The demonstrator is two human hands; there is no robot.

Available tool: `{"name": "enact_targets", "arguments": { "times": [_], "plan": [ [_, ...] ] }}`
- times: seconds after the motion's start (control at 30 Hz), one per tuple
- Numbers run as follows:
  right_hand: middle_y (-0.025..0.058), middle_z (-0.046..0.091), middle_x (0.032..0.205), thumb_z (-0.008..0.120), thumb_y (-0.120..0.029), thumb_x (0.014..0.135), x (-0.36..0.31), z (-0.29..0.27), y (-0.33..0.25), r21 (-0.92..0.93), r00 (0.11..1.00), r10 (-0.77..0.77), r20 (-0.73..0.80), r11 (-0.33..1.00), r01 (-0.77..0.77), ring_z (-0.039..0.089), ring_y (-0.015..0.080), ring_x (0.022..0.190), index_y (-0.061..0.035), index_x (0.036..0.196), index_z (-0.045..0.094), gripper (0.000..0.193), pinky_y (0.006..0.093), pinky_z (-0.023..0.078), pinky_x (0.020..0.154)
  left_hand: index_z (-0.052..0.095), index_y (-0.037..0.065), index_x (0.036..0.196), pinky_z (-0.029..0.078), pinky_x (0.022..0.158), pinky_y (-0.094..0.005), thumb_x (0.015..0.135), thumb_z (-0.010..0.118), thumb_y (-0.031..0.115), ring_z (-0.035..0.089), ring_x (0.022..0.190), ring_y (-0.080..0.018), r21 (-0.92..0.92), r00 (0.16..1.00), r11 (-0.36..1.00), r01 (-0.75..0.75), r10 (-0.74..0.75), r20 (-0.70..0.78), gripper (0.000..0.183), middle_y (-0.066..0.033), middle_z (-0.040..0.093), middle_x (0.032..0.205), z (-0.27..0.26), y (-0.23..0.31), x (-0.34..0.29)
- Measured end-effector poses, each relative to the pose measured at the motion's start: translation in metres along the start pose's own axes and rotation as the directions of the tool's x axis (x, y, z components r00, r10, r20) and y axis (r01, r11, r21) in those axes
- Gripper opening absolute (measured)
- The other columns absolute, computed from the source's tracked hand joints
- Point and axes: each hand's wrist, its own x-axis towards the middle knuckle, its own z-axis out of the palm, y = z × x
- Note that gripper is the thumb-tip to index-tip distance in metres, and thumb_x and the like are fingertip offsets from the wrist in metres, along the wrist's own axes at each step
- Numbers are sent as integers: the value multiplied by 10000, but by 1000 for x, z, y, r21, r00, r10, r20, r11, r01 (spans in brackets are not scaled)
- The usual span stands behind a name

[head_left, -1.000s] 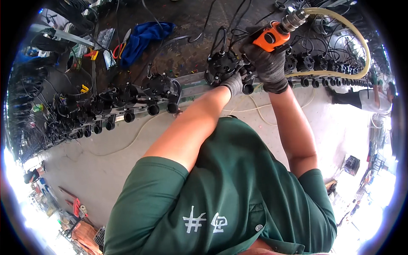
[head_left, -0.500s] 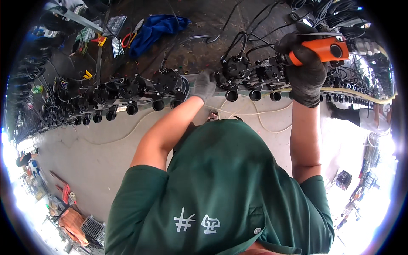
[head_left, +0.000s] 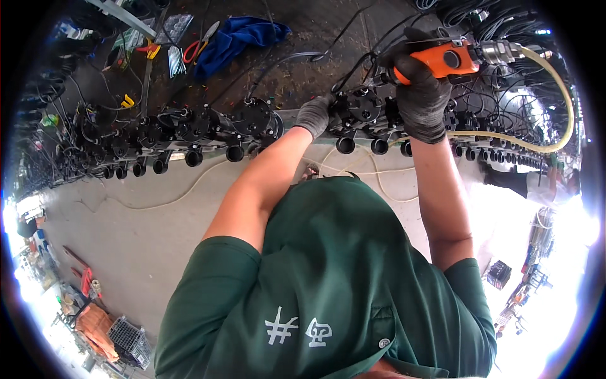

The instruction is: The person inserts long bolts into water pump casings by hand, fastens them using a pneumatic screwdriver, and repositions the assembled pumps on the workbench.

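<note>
My right hand [head_left: 421, 104], in a dark glove, is wrapped round an orange air-powered driver [head_left: 442, 62] held sideways. A pale air hose [head_left: 565, 95] runs from the metal fitting at its right end. The driver's nose points left, toward a black submersible-pump-like unit [head_left: 365, 112] with a round screwed top and a cable. My left hand [head_left: 314, 115], in a grey glove, closes on the left side of this unit; its fingertips are partly hidden. Just left of that hand stands another such black unit [head_left: 249, 120]. Whether the driver's tip touches a screw cannot be made out.
More black units [head_left: 136, 142] line the bench edge on both sides. On the dark bench [head_left: 315, 35] lie a blue cloth [head_left: 240, 41], red-handled scissors [head_left: 199, 47], yellow-and-red pliers [head_left: 150, 49] and cables. Hose loops cross the floor [head_left: 170, 234]. Another person [head_left: 536, 183] is at the far right.
My right hand and the driver have moved left, toward the unit by my left hand. My left hand has shifted slightly right and up against that unit.
</note>
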Motion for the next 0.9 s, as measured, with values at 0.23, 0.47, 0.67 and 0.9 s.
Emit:
{"name": "enact_targets", "arguments": {
  "times": [0.23,0.47,0.67,0.9],
  "plan": [
    [92,719,916,765,-8,784,4,6,23,-49,999,29,-23,998,-30,714,185,812,2,1177,636,413,304,574,730,643,102,1219,549,913,-478,935,629,197,690,1071,-387,97,995,994,-52,43,92,300,-199,714,1136,-2,-4,8],
    [96,721,895,760,-51,834,11,11,39,-133,996,60,65,990,-51,720,203,789,7,1189,642,379,302,581,716,654,113,1214,546,918,-488,944,634,231,693,1063,-389,71,995,996,-44,37,93,296,-202,722,1113,-5,0,5],
    [82,731,894,819,-110,827,16,12,42,-197,980,42,195,980,-3,720,189,797,-11,1187,652,409,318,578,720,646,102,1234,543,918,-498,946,647,238,696,1051,-402,68,996,998,-9,3,86,318,-215,726,1099,1,-7,7],
    [90,728,902,813,-132,840,19,2,49,-169,978,9,209,985,27,717,205,794,-13,1192,655,404,330,583,737,625,89,1295,522,974,-471,886,712,169,676,1105,-397,-196,994,977,89,-75,81,426,-257,704,1122,6,1,-10]
  ]
}}
